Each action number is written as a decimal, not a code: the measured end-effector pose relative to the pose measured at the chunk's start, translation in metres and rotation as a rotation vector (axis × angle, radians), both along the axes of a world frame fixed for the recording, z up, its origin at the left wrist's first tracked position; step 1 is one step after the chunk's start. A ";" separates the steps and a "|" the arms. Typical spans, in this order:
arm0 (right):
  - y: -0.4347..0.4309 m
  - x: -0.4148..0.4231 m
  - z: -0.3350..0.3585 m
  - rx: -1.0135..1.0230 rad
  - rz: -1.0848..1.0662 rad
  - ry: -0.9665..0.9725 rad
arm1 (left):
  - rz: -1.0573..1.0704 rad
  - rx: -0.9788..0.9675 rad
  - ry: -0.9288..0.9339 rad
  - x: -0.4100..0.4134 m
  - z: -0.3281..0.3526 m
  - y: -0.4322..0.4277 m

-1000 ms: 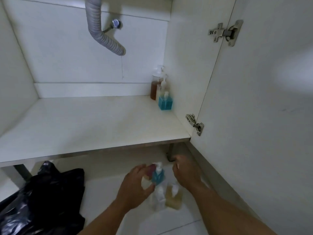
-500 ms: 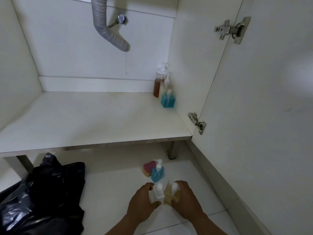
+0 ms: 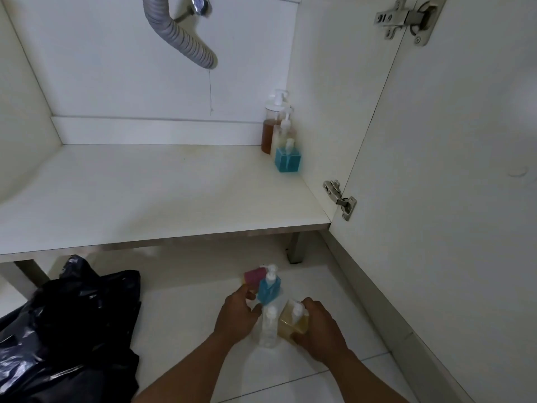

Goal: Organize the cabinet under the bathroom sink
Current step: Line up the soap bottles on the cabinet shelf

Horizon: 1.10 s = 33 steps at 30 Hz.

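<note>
Tile floor below cabinet shelf: right hand has fingers wrapped round amber bottle. Left hand fingers curl at blue bottle, can't tell if gripped. Clear bottle stands between the hands. Three pump bottles sit in shelf's back-right corner.

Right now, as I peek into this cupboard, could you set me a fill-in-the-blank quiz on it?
The right hand grips the yellow bottle, whose pump is ___.
The black bag lies on the ___.
On the shelf, the blue bottle stands in the back ___ corner.
Missing words: white; floor; right.
</note>
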State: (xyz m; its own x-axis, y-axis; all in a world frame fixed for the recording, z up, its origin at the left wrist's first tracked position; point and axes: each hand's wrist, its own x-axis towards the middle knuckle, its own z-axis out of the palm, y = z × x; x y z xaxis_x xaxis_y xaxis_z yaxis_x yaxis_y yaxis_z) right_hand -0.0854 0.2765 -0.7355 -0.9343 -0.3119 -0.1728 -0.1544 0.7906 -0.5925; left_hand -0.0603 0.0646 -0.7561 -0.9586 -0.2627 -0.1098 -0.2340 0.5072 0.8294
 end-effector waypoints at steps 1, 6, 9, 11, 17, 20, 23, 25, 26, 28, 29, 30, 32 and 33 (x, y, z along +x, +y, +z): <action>0.000 -0.001 -0.001 -0.001 -0.003 -0.002 | 0.017 0.016 0.014 -0.005 0.001 0.001; 0.001 -0.005 -0.006 -0.015 -0.022 -0.004 | 0.039 0.027 0.019 -0.024 0.001 0.007; 0.001 -0.006 -0.010 -0.003 -0.021 0.006 | 0.056 0.030 0.012 -0.032 0.000 0.007; 0.001 -0.006 -0.011 0.006 -0.015 0.012 | 0.063 0.021 0.005 -0.035 -0.001 0.006; 0.001 -0.006 -0.012 -0.024 -0.022 0.010 | 0.065 0.027 -0.002 -0.035 -0.006 0.009; 0.001 -0.007 -0.014 -0.043 -0.025 0.007 | 0.083 0.084 0.047 -0.025 -0.008 0.008; 0.000 -0.007 -0.015 -0.055 -0.031 0.010 | 0.086 0.109 0.011 -0.009 -0.005 0.005; -0.002 -0.006 -0.014 -0.061 -0.038 0.006 | 0.029 0.130 -0.013 0.001 -0.008 0.005; -0.003 -0.005 -0.012 -0.058 -0.042 0.006 | 0.001 0.148 -0.025 0.006 -0.011 0.005; -0.005 -0.003 -0.009 -0.053 -0.048 0.003 | -0.062 0.115 -0.040 0.015 -0.013 0.003; -0.006 -0.001 -0.008 -0.055 -0.051 -0.004 | -0.108 0.083 -0.036 0.019 -0.012 0.003; -0.008 0.000 -0.007 -0.060 -0.053 -0.005 | -0.158 0.077 -0.026 0.022 -0.011 0.003; -0.010 0.004 -0.005 -0.064 -0.054 -0.007 | -0.232 0.081 -0.028 0.028 -0.006 0.008; -0.010 0.007 -0.006 -0.065 -0.049 -0.007 | -0.241 0.066 -0.028 0.031 -0.002 0.011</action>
State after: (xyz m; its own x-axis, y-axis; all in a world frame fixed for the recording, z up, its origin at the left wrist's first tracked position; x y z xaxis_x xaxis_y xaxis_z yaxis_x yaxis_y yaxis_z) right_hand -0.0781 0.2663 -0.7410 -0.9477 -0.2761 -0.1601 -0.1120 0.7573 -0.6434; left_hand -0.0297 0.0755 -0.7586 -0.9891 -0.0179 -0.1463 -0.1358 0.4958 0.8577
